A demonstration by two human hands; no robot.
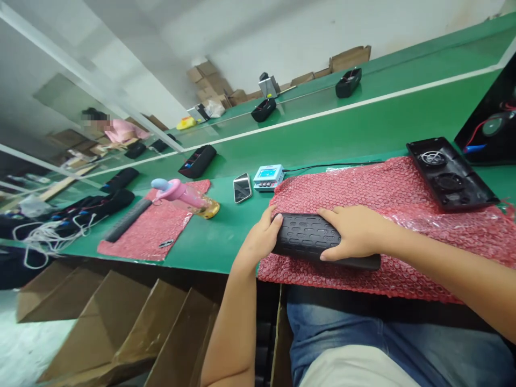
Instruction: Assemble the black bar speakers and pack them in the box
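A black speaker housing [306,235] with a slotted pattern on its face lies on red bubble wrap [322,191] right in front of me. My left hand [258,239] grips its left end, thumb on top. Over the right part of the housing, my right hand [357,232] has its thumb and fingers closed on it; the palm hides some of that end. Beyond my right hand, a black speaker panel [451,177] with two round openings rests on the wrap's far edge.
A light-blue device with a screen [269,177] and a phone [242,188] lie on the green bench [226,231]. Further left are a pink-topped bottle [181,196], a long dark bar [129,220] and white cables [56,236]. Cardboard boxes [121,322] stand below. Another person [123,131] sits far left.
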